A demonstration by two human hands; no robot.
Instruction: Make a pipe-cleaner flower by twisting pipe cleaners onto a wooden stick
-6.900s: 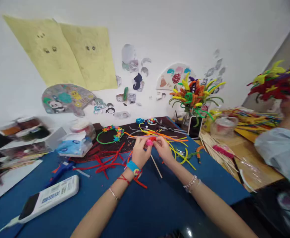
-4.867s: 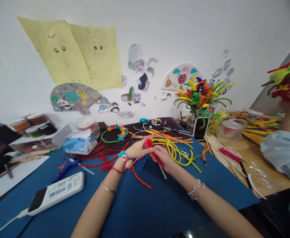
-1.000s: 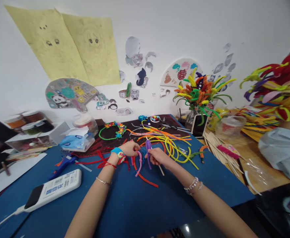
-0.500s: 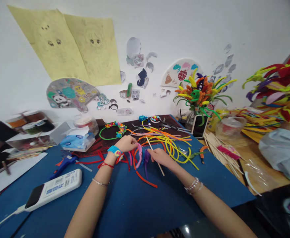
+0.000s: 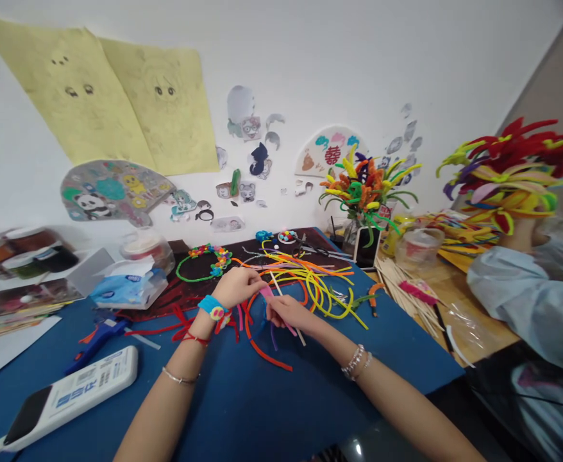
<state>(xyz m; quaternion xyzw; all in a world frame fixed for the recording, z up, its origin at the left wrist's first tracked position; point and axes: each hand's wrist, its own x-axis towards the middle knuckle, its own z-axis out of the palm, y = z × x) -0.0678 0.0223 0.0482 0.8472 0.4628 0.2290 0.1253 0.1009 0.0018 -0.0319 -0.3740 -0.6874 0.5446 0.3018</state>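
My left hand [image 5: 239, 286] pinches one end of a pink pipe cleaner [image 5: 266, 292] above the blue tabletop. The fingers of my right hand [image 5: 288, 313] are closed on the same pipe cleaner a little to the right, and its tail shows below them. Under my right hand runs a thin pale stick [image 5: 275, 282], partly covered. A purple pipe cleaner [image 5: 274, 337] sticks out below my right fingers; whether it is touched I cannot tell. An orange-red pipe cleaner [image 5: 267, 360] curves across the mat in front of both hands. Red pipe cleaners [image 5: 180, 326] lie beside my left wrist.
Yellow and orange pipe cleaners [image 5: 329, 292] spread behind my right hand. A flower wreath [image 5: 199, 263], scissors [image 5: 313, 246] and beads [image 5: 287, 237] are farther back. Left are a glue gun [image 5: 96, 340] and white device [image 5: 72, 401]. At right, a person holds pipe-cleaner flowers [image 5: 507, 173].
The pink pipe cleaner hung bent from my left hand; now it stretches between both hands. My right hand has moved left onto it. The view has turned slightly right.
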